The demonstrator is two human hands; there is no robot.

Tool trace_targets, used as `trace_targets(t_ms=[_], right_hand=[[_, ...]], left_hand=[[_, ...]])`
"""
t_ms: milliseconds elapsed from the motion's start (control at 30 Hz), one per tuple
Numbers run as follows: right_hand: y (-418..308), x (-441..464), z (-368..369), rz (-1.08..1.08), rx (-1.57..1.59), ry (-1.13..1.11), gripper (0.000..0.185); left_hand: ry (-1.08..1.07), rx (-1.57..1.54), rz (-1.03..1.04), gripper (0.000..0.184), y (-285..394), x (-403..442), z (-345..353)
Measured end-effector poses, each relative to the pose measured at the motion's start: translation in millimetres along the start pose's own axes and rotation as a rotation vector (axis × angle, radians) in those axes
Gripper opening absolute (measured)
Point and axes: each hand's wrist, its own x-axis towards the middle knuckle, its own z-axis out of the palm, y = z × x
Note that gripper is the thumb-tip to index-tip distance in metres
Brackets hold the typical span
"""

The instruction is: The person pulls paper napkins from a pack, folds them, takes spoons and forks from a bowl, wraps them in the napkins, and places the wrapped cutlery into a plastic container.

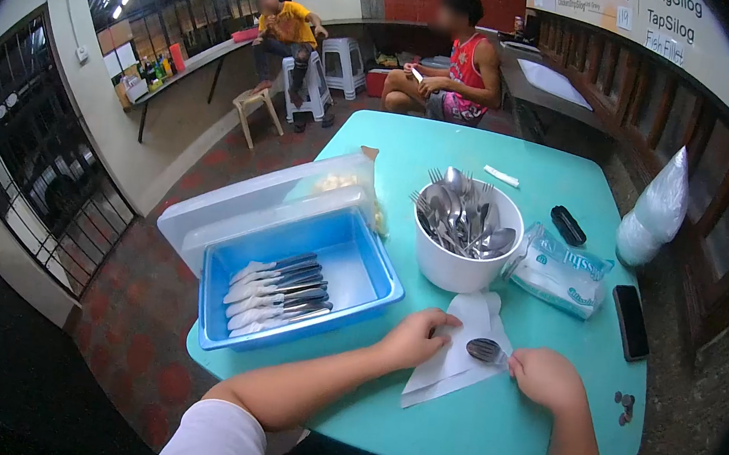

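A white paper napkin (pixel 455 364) lies unfolded on the table in front of me. On it rests a spoon with a fork (pixel 484 350) stacked together, their heads pointing left. My left hand (pixel 413 337) touches the napkin's left edge, thumb and forefinger apart. At the right side, my right hand (pixel 549 377) pinches the handle end, where a bit of napkin partly covers it. Just beyond the napkin stands a white bucket (pixel 458 276) full of loose spoons and forks (pixel 465 212). To the left, a blue tray (pixel 360 267) holds several napkin-wrapped cutlery bundles (pixel 276 294).
A clear lid (pixel 264 203) leans behind the tray. On the turquoise table (pixel 530 435) are a napkin pack (pixel 562 272), a black case (pixel 568 225), a phone (pixel 631 323), coins (pixel 625 405) and a wrapped stack of cups (pixel 653 215). Two people sit farther back.
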Motion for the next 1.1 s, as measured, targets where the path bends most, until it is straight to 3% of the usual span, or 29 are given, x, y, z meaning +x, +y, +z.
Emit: trace_targets(t_ms=[533,633,733,933,1100], right_hand=[[6.5,1.3,7.5,-0.040,0.047,0.032,0.034],[5.5,2.5,6.9,-0.014,-0.018,-0.009,0.034],[6.7,2.9,7.8,-0.012,-0.020,-0.018,0.034],[-6.9,-8.4,0.1,-0.001,-0.023,-0.014,0.034],[-5.6,-8.3,5.3,-0.041,-0.016,-0.038,0.034]], left_hand=[[-0.073,0.092,0.088,0.058,10.1,-6.0,0.6],[-0.076,0.170,0.257,0.065,2.0,-5.9,3.7],[-0.089,0.231,0.262,0.072,3.0,-5.8,5.3],[-0.124,0.282,0.050,0.076,32.3,-14.8,3.9],[-0.095,0.320,0.121,0.072,21.8,-14.0,5.7]])
